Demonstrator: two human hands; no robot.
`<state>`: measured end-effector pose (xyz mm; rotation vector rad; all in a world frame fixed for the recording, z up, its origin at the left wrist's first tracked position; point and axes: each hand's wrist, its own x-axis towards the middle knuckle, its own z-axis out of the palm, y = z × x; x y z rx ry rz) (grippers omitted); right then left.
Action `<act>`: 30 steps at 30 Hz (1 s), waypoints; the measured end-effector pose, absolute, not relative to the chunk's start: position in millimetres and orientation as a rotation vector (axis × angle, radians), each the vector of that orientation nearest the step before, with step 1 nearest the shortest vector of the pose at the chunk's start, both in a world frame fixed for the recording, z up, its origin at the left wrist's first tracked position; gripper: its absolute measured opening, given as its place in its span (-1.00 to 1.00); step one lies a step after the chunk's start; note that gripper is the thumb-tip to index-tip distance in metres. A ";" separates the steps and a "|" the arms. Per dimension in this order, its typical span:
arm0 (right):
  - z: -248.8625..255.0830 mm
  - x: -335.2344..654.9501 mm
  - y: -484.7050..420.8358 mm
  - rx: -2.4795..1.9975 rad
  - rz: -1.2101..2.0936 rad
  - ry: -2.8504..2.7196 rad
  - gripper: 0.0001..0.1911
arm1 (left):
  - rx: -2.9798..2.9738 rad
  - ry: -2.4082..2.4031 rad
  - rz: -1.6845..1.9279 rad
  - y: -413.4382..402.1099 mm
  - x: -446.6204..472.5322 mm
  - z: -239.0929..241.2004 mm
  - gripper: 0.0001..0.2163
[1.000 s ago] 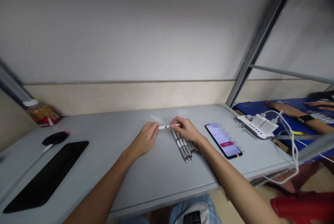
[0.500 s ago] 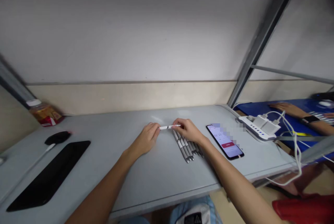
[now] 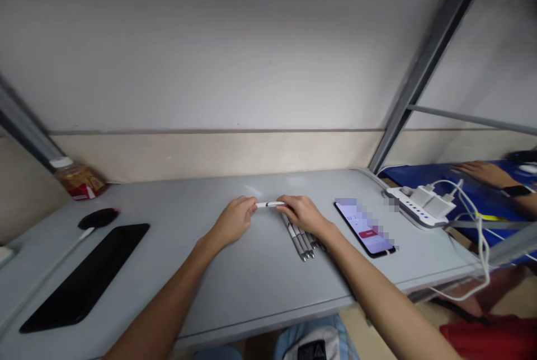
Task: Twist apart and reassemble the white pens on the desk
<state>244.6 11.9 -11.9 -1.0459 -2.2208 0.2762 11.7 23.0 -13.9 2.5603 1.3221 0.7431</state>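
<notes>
A white pen (image 3: 268, 204) with a dark band spans the gap between my two hands, roughly level above the grey desk (image 3: 243, 281). My left hand (image 3: 237, 219) pinches its left end between thumb and fingers. At the other end, my right hand (image 3: 302, 213) is closed on the pen, its fingertips partly covering it. Several grey and white pens (image 3: 300, 242) lie side by side on the desk, just under and in front of my right hand, which hides part of them.
To the right lies a lit phone (image 3: 364, 228), with a white power strip (image 3: 415, 207) and its plugs and cables beyond. At left are a black mouse (image 3: 98, 218), a black pad (image 3: 86, 279) and a bottle (image 3: 79, 179). Another person's hand (image 3: 478, 172) rests on a blue surface.
Both hands keep hold of the same pen in nearly the same place; my right fingers have shifted slightly along it. The whole view has moved a little. The other person's hand has moved right.
</notes>
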 end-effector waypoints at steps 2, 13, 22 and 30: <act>-13.3 243.5 10.6 -1.093 0.248 -2.246 -0.67 | 2.614 1.329 0.761 22.1 11.3 -10.9 -0.79; -2.5 239.4 9.9 -0.944 0.963 -1.655 -0.68 | 2.634 1.190 0.786 11.5 21.3 -5.2 -0.75; -0.8 242.8 19.5 -0.602 1.622 -0.887 -0.76 | 2.621 1.154 0.716 7.7 23.9 -4.7 -0.74; -2.1 245.8 18.2 -0.466 1.736 -0.786 -0.62 | 2.652 1.181 0.693 15.9 18.7 -14.5 -0.77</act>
